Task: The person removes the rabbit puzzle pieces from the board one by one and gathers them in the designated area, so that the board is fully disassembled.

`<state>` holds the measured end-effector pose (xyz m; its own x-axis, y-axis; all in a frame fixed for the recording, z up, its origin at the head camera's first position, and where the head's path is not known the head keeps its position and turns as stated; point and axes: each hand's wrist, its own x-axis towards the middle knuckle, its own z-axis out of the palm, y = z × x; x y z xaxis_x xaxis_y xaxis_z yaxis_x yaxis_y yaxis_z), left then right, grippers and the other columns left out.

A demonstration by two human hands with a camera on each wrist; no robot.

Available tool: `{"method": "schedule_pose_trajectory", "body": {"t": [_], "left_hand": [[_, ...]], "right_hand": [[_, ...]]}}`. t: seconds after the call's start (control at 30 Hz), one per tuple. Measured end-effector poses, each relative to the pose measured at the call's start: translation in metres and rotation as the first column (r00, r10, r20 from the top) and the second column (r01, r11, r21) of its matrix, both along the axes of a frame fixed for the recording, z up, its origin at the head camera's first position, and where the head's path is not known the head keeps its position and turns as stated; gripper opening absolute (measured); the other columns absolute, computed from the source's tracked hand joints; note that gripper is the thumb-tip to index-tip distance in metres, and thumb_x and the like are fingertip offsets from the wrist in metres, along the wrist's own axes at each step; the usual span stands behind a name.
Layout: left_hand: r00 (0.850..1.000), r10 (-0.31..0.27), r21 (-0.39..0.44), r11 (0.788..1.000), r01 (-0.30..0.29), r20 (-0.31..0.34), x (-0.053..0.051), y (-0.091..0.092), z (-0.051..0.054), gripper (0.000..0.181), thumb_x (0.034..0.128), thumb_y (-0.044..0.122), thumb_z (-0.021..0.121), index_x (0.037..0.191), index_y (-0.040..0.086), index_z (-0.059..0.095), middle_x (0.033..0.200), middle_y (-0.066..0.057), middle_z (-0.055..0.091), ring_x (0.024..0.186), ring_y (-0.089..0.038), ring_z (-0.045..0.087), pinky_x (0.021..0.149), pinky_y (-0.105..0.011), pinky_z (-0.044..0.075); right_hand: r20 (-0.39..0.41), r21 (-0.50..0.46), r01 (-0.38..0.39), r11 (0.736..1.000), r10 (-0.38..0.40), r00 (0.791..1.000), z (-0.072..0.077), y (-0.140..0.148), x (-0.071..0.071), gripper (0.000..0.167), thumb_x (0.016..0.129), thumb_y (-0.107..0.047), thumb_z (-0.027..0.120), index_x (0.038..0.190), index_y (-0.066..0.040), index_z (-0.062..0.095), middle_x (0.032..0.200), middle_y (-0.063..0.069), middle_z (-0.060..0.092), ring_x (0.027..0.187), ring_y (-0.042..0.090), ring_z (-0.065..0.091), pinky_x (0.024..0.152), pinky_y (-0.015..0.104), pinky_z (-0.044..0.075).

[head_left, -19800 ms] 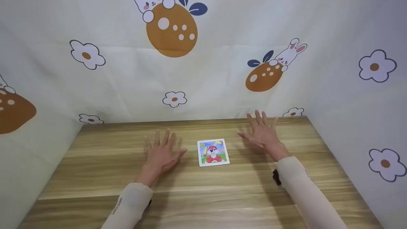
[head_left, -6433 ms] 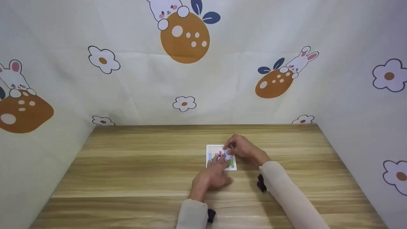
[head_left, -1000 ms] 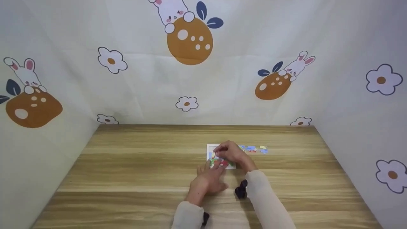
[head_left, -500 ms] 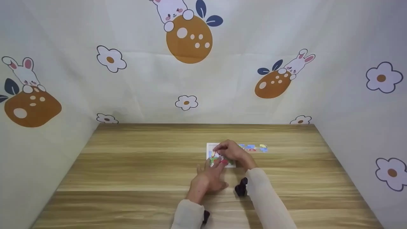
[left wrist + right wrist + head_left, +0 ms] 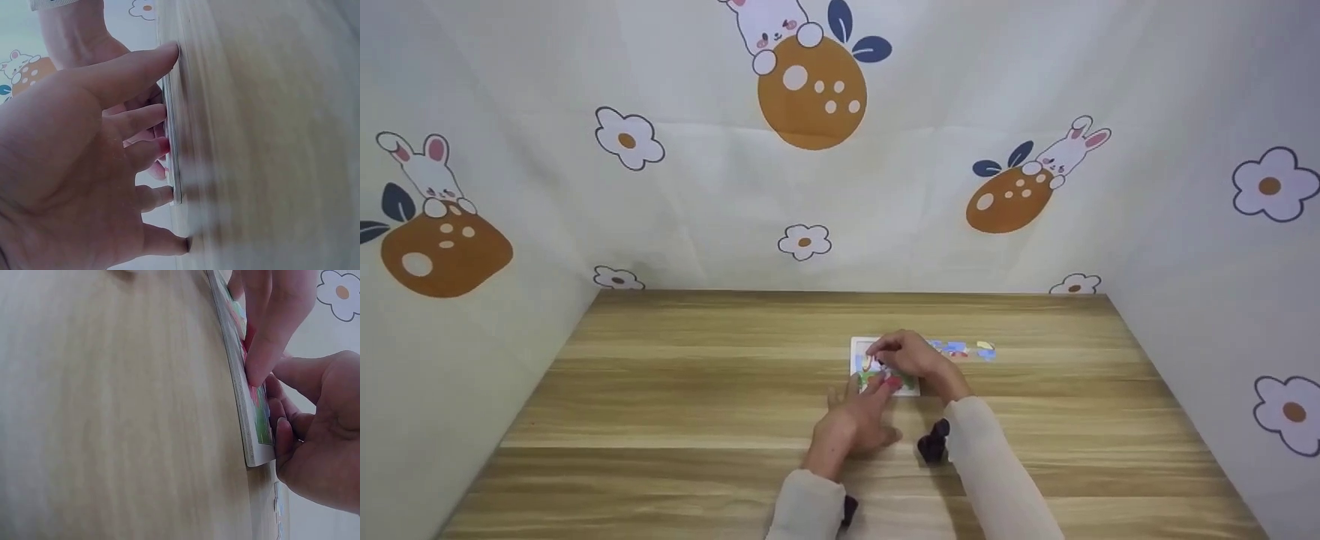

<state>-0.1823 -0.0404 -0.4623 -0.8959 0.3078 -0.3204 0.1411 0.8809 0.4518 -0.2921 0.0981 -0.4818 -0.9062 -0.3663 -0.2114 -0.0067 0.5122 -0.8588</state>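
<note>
A small jigsaw puzzle board (image 5: 854, 364) with a white rim lies on the table, its rabbit picture partly filled in. My left hand (image 5: 855, 424) reaches over its near edge and rests outstretched fingertips on the picture; in the left wrist view the little fingertip touches the table beside the board (image 5: 174, 152). Bent over the far right part is my right hand (image 5: 911, 354), its thumb and fingertips pinching a puzzle piece at the rabbit's face. That piece is mostly hidden by the fingers. The right wrist view shows the curled right fingers (image 5: 278, 405) close to the left fingers (image 5: 267, 343).
Several loose puzzle pieces (image 5: 956, 349) lie in a row to the right of the board, with a yellow and blue piece (image 5: 985, 350) at the far end. Wood-grain table (image 5: 675, 390) surrounds the board. Patterned cloth (image 5: 712, 202) stands behind and at both sides.
Earlier the board held a finished picture and both hands lay apart; later pieces came out to the right. Over the last second the right hand has stayed on the board, and the rabbit's nose now shows.
</note>
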Motion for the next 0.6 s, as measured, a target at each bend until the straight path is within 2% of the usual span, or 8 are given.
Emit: {"method": "schedule_pose_trajectory", "body": {"t": [0.27,0.47,0.6], "left_hand": [[1.000,0.000,-0.001,1.000,0.000,0.014,-0.0021,0.0016,0.0027,0.078,0.0909,0.040,0.069,0.157,0.024,0.031,0.169,-0.002,0.020,0.157,-0.039,0.008,0.121,-0.070,0.009],[1.000,0.003,0.002,1.000,-0.003,0.009,-0.0017,0.0011,0.0028,0.077,0.0907,0.040,0.069,0.157,0.025,0.032,0.169,-0.001,0.021,0.157,-0.039,0.009,0.122,-0.069,0.011],[1.000,0.006,0.006,1.000,-0.006,0.008,-0.0007,0.0005,0.0003,0.078,0.0905,0.039,0.069,0.157,0.025,0.032,0.169,-0.002,0.022,0.156,-0.040,0.010,0.121,-0.070,0.012]], "right_hand": [[0.013,-0.086,0.042,0.995,-0.041,0.999,0.0001,0.0018,0.0010,0.015,0.095,-0.006,0.066,0.104,-0.011,0.076,0.102,0.005,0.071,0.094,0.018,0.062,0.082,0.026,0.051],[-0.061,-0.076,0.070,0.995,-0.075,0.995,-0.0019,0.0003,0.0012,0.011,0.092,-0.007,0.069,0.099,-0.010,0.077,0.098,0.004,0.073,0.092,0.016,0.064,0.082,0.026,0.052],[-0.095,-0.073,0.119,0.990,-0.125,0.988,0.0033,0.0043,0.0011,0.010,0.092,-0.008,0.070,0.099,-0.010,0.077,0.099,0.004,0.075,0.092,0.015,0.065,0.082,0.026,0.052]]}}
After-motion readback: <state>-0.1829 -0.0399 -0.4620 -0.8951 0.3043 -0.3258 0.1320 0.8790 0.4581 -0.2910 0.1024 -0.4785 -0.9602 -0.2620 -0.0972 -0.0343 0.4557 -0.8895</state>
